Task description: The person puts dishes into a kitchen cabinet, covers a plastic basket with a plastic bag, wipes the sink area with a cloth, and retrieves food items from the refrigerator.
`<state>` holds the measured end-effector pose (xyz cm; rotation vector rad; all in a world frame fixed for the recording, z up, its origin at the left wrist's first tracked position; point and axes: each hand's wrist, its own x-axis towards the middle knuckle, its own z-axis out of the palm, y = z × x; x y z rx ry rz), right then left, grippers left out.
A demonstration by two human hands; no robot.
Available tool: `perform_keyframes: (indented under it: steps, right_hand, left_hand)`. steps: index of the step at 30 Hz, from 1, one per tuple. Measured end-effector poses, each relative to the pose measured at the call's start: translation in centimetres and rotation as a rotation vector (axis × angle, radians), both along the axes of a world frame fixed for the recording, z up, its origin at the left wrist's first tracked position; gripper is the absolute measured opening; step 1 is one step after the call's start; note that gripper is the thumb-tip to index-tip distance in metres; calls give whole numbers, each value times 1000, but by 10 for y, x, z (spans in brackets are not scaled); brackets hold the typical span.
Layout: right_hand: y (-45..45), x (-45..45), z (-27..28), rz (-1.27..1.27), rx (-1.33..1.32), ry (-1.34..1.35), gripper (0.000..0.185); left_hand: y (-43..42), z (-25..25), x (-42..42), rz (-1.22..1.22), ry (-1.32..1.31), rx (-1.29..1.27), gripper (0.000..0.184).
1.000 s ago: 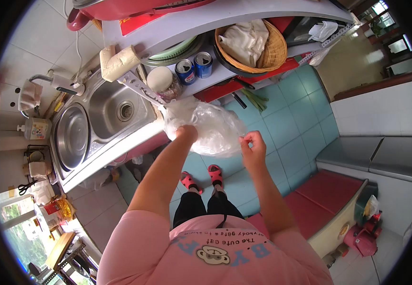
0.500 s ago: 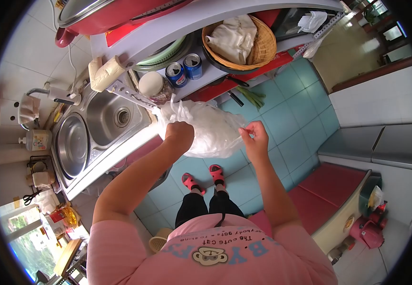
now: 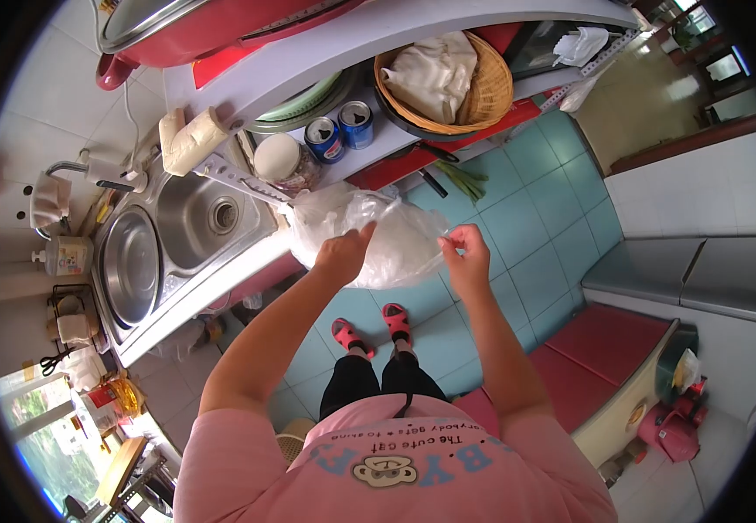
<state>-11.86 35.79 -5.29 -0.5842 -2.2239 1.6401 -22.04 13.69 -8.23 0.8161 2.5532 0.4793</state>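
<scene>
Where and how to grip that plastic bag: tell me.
Probably pinch the plastic bag by its right-hand edge, coming from the right, where the right hand is. There the film tapers to a thin edge that finger and thumb can close on; the middle bulges broadly.

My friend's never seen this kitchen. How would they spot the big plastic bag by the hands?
Find the steel sink on the picture's left, then slide right to the person's left hand. The big plastic bag spreads between it and the right hand. Unlike the blue cans and lidded jar just above it in the picture, it's crinkly, whitish and partly see-through.
</scene>
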Motion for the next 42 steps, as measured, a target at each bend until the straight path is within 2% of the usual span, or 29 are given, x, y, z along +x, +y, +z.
perform_keyframes:
  steps: [2, 3, 4, 6, 7, 8, 9, 10, 11, 12, 14, 15, 16, 18, 19, 21, 22, 24, 26, 30, 33, 34, 36, 42]
  right_hand:
    - [0, -6, -6, 21, 18, 0, 20]
    - [-1, -9, -7, 37, 36, 2, 20]
    - [-3, -12, -5, 39, 38, 4, 20]
    - [-10, -17, -2, 67, 64, -93, 20]
    - [-14, -19, 1, 72, 67, -94, 20]
    - [-19, -20, 5, 107, 330, -8, 19]
    - [-25, -22, 10, 141, 592, 81, 19]
    - [-38, -26, 25, 146, 594, 83, 19]
    - [-57, -30, 40, 170, 494, 183, 19]
    - [-76, -34, 47, 194, 393, 280, 19]
    - [-109, -43, 16, 343, -14, 201, 20]
    - [-113, -50, -7, 395, -49, 45, 30]
    - [-111, -57, -41, 400, -47, 44, 30]
    - [-105, -70, -99, 366, 524, -64, 35]
    - [-104, -73, -104, 369, 523, -65, 35]
    - [-102, -74, -108, 325, 674, -334, 25]
    - [-99, -75, -107, 336, 676, -336, 25]
    - [-94, -77, -102, 450, 465, -496, 24]
    - [-89, -76, -97, 427, 283, -354, 25]
    - [-75, -69, -54, 438, 2, -324, 23]
    - [-67, -66, -42, 305, -340, -215, 26]
    - [-65, -66, -37, 316, -334, -222, 26]
    - [-59, -65, -30, 187, -629, -148, 31]
    - [-39, -66, -26, 77, -799, 3, 38]
  left_hand:
    - [-9, 12, 7, -113, 8, -182, 39]
    - [-8, 21, 15, -62, 21, -239, 46]
    - [-10, 19, 23, -59, 23, -237, 46]
    - [-16, 10, 40, -22, 353, -160, 51]
    - [-17, 2, 45, 7, 330, -167, 48]
    - [-18, -6, 45, 13, 329, -164, 48]
    - [-19, -14, 45, 55, 173, -197, 45]
    - [-22, -22, 44, 95, 17, -229, 43]
    - [-27, -31, 45, 111, 31, -155, 34]
    - [-30, -36, 46, 115, 28, -153, 34]
    - [-39, -42, 51, 211, 4, -9, 33]
    - [-45, -39, 54, 214, 1, -8, 33]
    - [-54, -31, 55, 223, 17, 63, 37]
    - [-69, -22, 56, 235, 36, 133, 41]
    - [-76, -20, 58, 207, 70, 144, 43]
    - [-85, -17, 62, 186, 97, 154, 45]
    - [-87, -15, 61, 132, 95, 102, 46]
    - [-92, -13, 60, 94, 91, 49, 47]
    - [-93, -12, 60, 78, 61, -9, 43]
    - [-94, -18, 62, 73, 61, -56, 36]
    - [-88, -24, 61, 76, 25, -115, 29]
    - [-86, -24, 61, 87, 19, -110, 29]
    - [-83, -26, 59, 81, 6, -152, 24]
    - [-66, -34, 54, 2, 32, -305, 17]
